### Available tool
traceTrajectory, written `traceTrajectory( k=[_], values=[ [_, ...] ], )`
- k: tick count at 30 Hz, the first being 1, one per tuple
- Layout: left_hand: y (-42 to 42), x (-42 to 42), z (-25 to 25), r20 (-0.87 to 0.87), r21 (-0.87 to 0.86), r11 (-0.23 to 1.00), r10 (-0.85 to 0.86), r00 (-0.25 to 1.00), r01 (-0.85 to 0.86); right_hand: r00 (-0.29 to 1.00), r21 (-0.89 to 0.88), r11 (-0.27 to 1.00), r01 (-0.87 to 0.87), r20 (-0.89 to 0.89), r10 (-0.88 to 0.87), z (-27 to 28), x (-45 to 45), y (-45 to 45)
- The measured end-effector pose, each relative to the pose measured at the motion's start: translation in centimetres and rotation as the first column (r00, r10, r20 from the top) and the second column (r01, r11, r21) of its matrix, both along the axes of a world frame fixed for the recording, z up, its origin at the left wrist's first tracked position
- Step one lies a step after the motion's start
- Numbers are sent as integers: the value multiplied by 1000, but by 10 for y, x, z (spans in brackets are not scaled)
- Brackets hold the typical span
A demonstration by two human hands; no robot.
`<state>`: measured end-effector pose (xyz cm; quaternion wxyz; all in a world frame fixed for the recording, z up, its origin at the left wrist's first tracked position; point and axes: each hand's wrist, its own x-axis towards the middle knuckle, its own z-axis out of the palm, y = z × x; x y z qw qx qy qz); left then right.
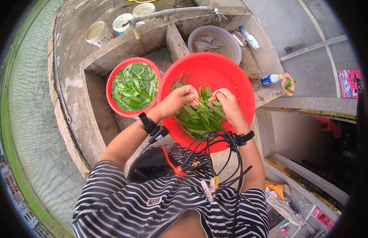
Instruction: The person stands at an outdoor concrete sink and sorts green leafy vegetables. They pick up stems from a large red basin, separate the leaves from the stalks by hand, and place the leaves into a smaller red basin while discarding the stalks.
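Note:
A large red plastic basin (213, 67) rests at the concrete sink, with a heap of leafy green stems (202, 119) in it. Over the heap, my left hand (187, 94) pinches a thin green stem between thumb and fingers. My right hand (224, 101), close beside it, also grips greens with thumb and fingertips; the stem seems to span both hands. To the left stands a smaller red basin (110, 98) filled with loose green leaves in water.
Behind is a translucent tub (237, 53) with a cloth in water. A pipe (172, 12) with a tap crosses the sink's back wall. Bottles (252, 40) and a pink dish (286, 78) are at right, plastic buckets (99, 34) at upper left. Black cables (202, 139) hang over the basin's near rim.

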<state>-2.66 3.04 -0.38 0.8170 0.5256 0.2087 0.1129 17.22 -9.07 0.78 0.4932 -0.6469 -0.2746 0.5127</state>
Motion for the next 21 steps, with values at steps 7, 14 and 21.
traceTrajectory(
  k=[7,14,21],
  values=[
    [-8,5,3,58,-45,999,22,998,-20,928,-18,937,-350,-140,344,17,-7,-4],
    [-7,3,7,3,-18,999,35,999,-34,907,63,915,-398,176,383,18,-12,-6],
    [-8,5,8,-59,6,995,95,994,-95,942,-3,946,-323,92,322,7,-8,-9]
  ],
)
